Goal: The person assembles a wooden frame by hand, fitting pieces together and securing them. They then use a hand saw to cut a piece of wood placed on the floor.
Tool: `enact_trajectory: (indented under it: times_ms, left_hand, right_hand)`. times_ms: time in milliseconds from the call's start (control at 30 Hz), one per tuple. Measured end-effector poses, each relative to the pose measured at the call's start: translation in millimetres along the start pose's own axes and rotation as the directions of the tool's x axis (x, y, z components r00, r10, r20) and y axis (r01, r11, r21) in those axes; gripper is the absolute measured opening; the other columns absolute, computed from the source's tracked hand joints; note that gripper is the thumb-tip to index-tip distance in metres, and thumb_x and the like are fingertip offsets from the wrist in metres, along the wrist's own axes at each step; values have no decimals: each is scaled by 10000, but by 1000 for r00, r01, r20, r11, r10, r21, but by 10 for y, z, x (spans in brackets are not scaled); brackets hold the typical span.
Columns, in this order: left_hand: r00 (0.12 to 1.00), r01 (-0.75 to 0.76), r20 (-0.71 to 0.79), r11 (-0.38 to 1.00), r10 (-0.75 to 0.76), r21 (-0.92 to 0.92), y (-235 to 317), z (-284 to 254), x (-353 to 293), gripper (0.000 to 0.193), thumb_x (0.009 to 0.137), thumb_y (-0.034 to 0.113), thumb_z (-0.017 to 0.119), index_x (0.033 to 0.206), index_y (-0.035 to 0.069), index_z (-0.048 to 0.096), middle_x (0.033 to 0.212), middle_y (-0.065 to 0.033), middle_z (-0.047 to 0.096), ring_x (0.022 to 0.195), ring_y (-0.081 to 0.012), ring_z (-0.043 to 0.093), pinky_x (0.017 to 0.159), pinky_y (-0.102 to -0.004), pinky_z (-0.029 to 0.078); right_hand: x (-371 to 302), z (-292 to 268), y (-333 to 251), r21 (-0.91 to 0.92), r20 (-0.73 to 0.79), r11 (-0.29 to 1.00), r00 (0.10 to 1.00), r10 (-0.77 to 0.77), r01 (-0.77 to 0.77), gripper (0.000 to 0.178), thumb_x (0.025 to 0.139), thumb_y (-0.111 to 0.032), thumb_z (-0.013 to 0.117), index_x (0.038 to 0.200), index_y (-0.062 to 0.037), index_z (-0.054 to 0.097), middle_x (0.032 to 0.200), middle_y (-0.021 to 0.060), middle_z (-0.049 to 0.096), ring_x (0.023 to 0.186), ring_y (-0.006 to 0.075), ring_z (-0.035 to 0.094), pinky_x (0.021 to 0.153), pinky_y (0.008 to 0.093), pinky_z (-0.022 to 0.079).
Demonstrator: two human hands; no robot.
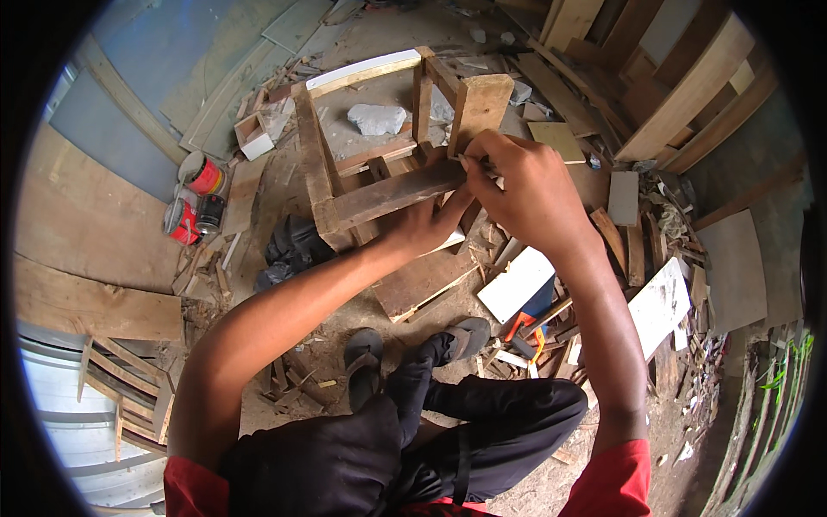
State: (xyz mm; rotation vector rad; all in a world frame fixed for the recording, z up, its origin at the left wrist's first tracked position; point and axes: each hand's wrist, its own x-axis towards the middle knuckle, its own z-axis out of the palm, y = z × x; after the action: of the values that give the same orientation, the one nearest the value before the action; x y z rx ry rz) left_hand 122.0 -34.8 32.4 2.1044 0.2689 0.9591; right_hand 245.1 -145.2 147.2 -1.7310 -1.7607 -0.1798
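Observation:
A wooden frame [396, 193] of dark, worn bars joined at the corners stands in front of me, with a white strip along its far top bar. My left hand [428, 226] holds the near bar from below, close to its right end; part of its fingers is hidden behind the wood. At that same corner, beside an upright wooden block [479, 105], my right hand [522, 179] is closed in a pinch. Whatever lies between its fingertips is too small to make out.
Below the frame lies a wooden board [422, 280]. A white board [517, 286] and orange-handled tools [519, 326] are right of my feet. Paint cans [202, 175] stand at the left. Planks [689, 90] lean at the far right, and a pale stone [376, 119] lies beyond the frame.

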Motion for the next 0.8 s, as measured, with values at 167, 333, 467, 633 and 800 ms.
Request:
enact_trajectory:
  times_ms: [167, 333, 467, 633, 800]
  left_hand:
    - [992, 116, 53, 992, -113, -55, -77, 31, -6, 587, 1008, 390, 563, 1387, -39, 433, 1299, -235, 557, 1225, -342, 543, 1023, -453, 425]
    - [993, 116, 47, 983, -110, -143, -49, 96, 33, 787, 986, 596, 498, 1391, -75, 431, 1318, -242, 542, 1240, -352, 517, 1071, -484, 382]
    - [998, 51, -16, 960, -57, -274, 35, 71, 41, 616, 994, 500, 560, 1300, -35, 548, 1267, -214, 587, 1200, -305, 543, 1028, -434, 410]
    - [998, 62, 11, 979, -62, -193, -25, 74, 48, 547, 997, 410, 598, 1336, -13, 526, 1304, -210, 570, 1210, -307, 543, 1022, -436, 416]
    - [998, -57, 24, 989, 54, 133, -135, 32, -8, 494, 992, 356, 607, 1324, -2, 529, 1293, -222, 567, 1208, -339, 553, 1004, -444, 437]
  right_hand:
    - [21, -45, 69, 96, 82, 994, 995, 51, -59, 106, 862, -118, 659, 911, -24, 654, 818, 197, 700, 723, 395, 674, 662, 450, 530]
    - [-97, -294, 437, -70, -74, 993, 993, 94, -99, 98, 859, -86, 672, 923, -13, 657, 821, 198, 703, 754, 355, 698, 665, 428, 530]
    - [-183, -251, 386, -30, -71, 991, 989, 130, -132, 108, 875, -111, 670, 927, -18, 654, 734, 190, 667, 663, 350, 666, 627, 420, 509]
    - [-194, -172, 288, -64, -221, 990, 970, 106, -123, 129, 880, -128, 690, 938, -21, 647, 748, 190, 668, 661, 346, 673, 603, 412, 507]
    - [-108, -150, 71, 62, -166, 996, 983, 76, -67, 128, 873, -123, 707, 932, -18, 665, 831, 198, 697, 726, 357, 692, 645, 415, 534]
